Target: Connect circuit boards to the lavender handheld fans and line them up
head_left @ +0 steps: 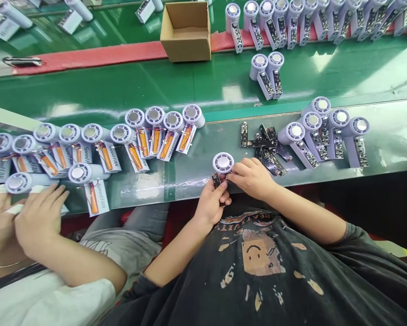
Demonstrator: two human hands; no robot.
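Observation:
My left hand (213,201) is closed around a narrow black circuit board (216,181), which sticks up past the fingers at the bench's front edge. Just above it sits a lilac fan body (223,163) with a round silver centre. My right hand (253,178) touches the right side of this fan body, its fingers pinched close to the board. A thin reddish wire end (244,155) pokes out above the right knuckles. What the right fingertips grip is hidden. Loose circuit boards (273,160) lie in a heap just beyond the right hand.
Fans with boards on their handles (321,131) stand to the right; more line the red strip (104,56). Fans with orange batteries (144,142) stand left, near a co-worker's hands (42,217). An open cardboard box (186,45) sits at the back.

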